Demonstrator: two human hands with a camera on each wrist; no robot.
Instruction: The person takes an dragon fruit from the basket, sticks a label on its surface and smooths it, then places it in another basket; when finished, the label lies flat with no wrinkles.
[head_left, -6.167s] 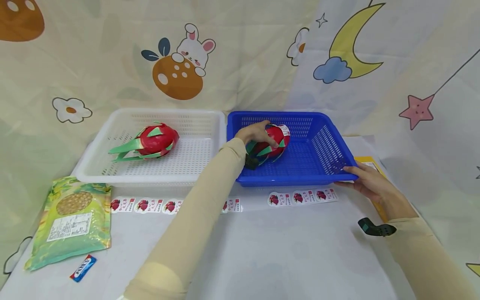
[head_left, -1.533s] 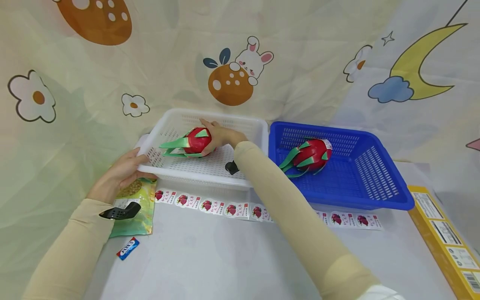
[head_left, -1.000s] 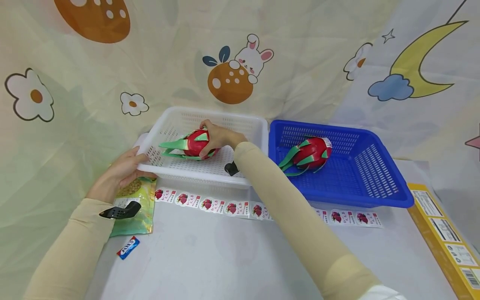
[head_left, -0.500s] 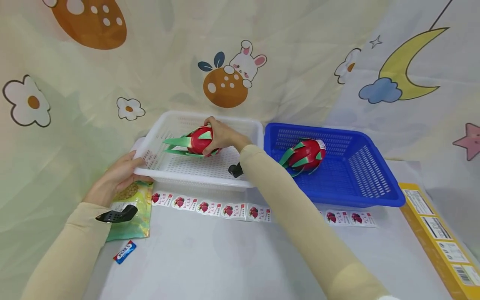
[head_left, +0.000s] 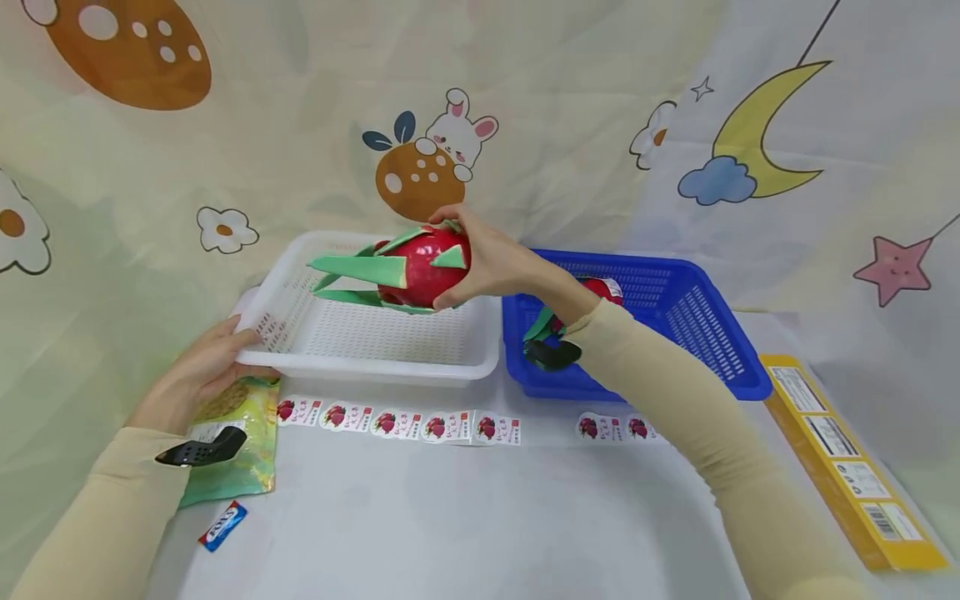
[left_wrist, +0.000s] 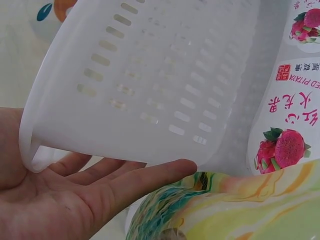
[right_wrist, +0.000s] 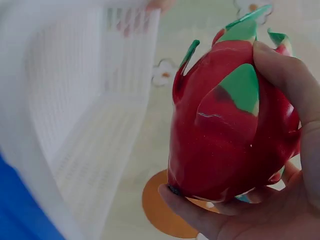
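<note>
My right hand (head_left: 498, 258) grips a red dragon fruit (head_left: 431, 267) with green leaf tips, raised above the white basket (head_left: 390, 371). The right wrist view shows the dragon fruit (right_wrist: 215, 135) between thumb and fingers, its blunt end low and leaves up. At the white basket's left front corner, my left hand (head_left: 206, 367) holds the rim. Close up in the left wrist view, the thumb (left_wrist: 150, 180) lies along the slotted basket wall (left_wrist: 145, 60). A second dragon fruit (head_left: 603, 288) with a white sticker sits in the blue basket (head_left: 555, 387), partly hidden by my right wrist.
A strip of dragon fruit stickers (head_left: 393, 423) lies before the baskets. A green-yellow bag (head_left: 240, 471) is under my left hand, near a small blue packet (head_left: 222, 526). At right lies a long yellow box (head_left: 847, 462). A patterned cloth hangs behind.
My right hand has left the blue basket, taken hold of the dragon fruit in the white basket and lifted it. My left hand has moved onto the white basket's rim.
</note>
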